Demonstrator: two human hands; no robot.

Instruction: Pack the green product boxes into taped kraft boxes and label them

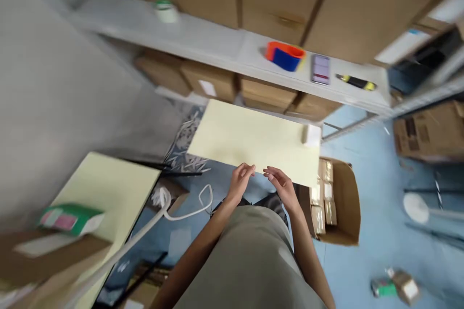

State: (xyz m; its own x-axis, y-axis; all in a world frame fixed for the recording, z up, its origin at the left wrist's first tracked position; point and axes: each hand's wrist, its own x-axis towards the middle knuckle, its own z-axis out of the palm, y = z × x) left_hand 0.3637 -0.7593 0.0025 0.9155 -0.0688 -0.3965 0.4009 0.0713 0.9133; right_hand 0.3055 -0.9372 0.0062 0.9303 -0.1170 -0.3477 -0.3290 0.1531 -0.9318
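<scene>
Left hand [239,182] curled, thumb to fingertips; can't tell if it pinches anything small. Right hand [282,186] loosely open, nothing visible in it. Both at near edge of counter [250,135]; white block [312,135] at its right end. Open carton [348,203] just right of counter: small taped packs [328,190] stacked along its left side, rest bare.

A plain grey-green top [250,260] is seen at the bottom centre of the frame; its far edge is rounded and its fabric is faintly creased at the right. Beyond that edge, dark legwear [273,202] is partly exposed, its details blurred. Both forearms [203,244] are left uncovered. The left hand [239,181] and right hand [282,184], near frame centre, are likewise bare.
</scene>
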